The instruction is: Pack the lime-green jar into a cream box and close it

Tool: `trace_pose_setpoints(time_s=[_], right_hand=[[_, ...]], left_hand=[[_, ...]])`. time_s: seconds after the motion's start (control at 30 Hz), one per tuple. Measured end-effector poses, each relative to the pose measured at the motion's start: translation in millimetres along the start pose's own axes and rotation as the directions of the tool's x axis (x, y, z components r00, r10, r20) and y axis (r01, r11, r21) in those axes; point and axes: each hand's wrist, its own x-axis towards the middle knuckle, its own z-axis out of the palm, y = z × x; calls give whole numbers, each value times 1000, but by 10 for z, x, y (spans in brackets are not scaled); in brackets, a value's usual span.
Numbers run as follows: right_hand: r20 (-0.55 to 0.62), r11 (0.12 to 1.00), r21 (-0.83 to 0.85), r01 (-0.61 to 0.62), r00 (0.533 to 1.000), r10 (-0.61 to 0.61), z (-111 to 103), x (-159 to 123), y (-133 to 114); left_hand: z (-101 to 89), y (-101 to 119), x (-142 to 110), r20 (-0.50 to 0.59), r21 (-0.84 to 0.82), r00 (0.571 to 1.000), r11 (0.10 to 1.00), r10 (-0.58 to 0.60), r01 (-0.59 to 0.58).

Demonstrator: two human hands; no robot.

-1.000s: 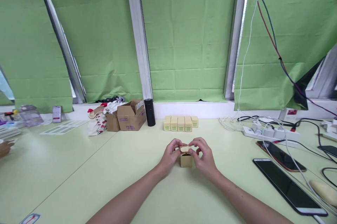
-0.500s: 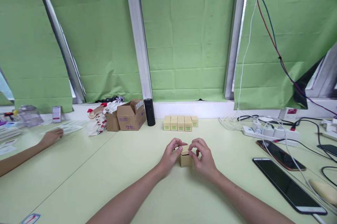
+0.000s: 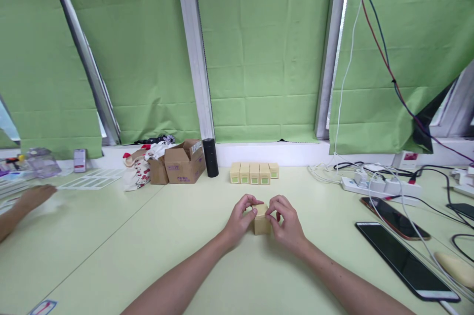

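Observation:
A small tan cardboard box point(image 3: 262, 226) stands upright on the pale green table in front of me, its top flap down and nearly flush with the walls. My left hand point(image 3: 240, 218) is closed round its left side, thumb and fingertips at the top edge. On the opposite side, my right hand point(image 3: 285, 218) pinches the upper right edge near the flap. Beyond my hands, several similar small boxes point(image 3: 254, 174) with green-framed labels stand in a row, one of them set slightly back.
Left of the row are a black cylinder point(image 3: 210, 158) and an open brown carton point(image 3: 183, 163). Far left, another person's hand point(image 3: 37, 197) is over papers. To the right lie a white-framed phone point(image 3: 405, 258), a dark phone point(image 3: 394, 217), cables and a power strip point(image 3: 381, 189).
The small box's flap has come down, and the dark gap under its front edge has closed. My hands barely moved. The other person's hand has shifted left, off the label sheet.

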Motion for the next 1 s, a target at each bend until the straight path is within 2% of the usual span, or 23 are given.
trace_pose_setpoints(time_s=[0.1,0.33,0.63,0.7,0.8,0.9,1.0], right_hand=[[9,998,-39,40,999,-40,-4,-10,22],[38,956,-183,230,973,-227,-5,-30,88],[57,929,-237,284,959,-279,9,-35,127],[67,932,-245,266,964,-258,-2,-30,114],[77,949,-263,177,984,-162,-21,-10,135],[1,952,-305,17,1000,-18,-44,30,230],[-79,952,-288,-104,993,85,-90,72,333]], left_hand=[[-6,0,1,-4,3,1000,1000,10,-10],[-4,-3,-3,10,27,1000,1000,7,-7],[21,83,-14,18,66,1000,998,20,-21],[19,94,-21,24,80,999,997,22,-24],[9,76,-19,2,123,1000,992,31,-31],[-8,22,4,-75,151,997,989,16,-5],[-25,-25,35,-147,147,989,988,-14,36]])
